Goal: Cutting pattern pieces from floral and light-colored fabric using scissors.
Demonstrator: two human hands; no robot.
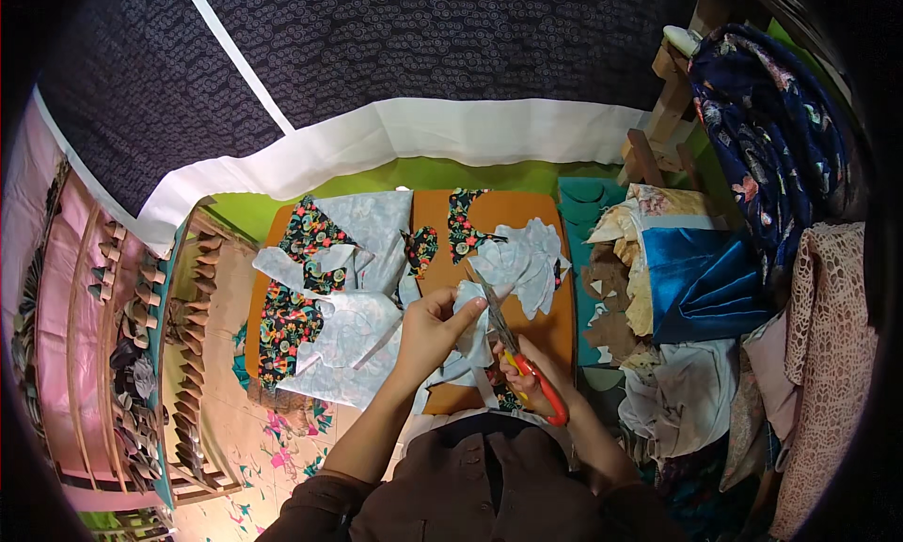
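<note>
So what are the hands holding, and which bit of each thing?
The right hand holds the scissors by their red-and-yellow handles. The left hand pinches a piece of pale fabric close to the blades.

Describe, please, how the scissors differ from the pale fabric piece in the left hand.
Colour: the scissors have grey metal blades and red-and-yellow handles, while the pale fabric piece is whitish.
Hold: the right hand grips the scissors at their handles; the left hand pinches the pale fabric piece, thumb on top.
Form: the scissors are long and rigid; the pale fabric piece looks thin and soft.
Both are held over the orange tabletop.
</note>
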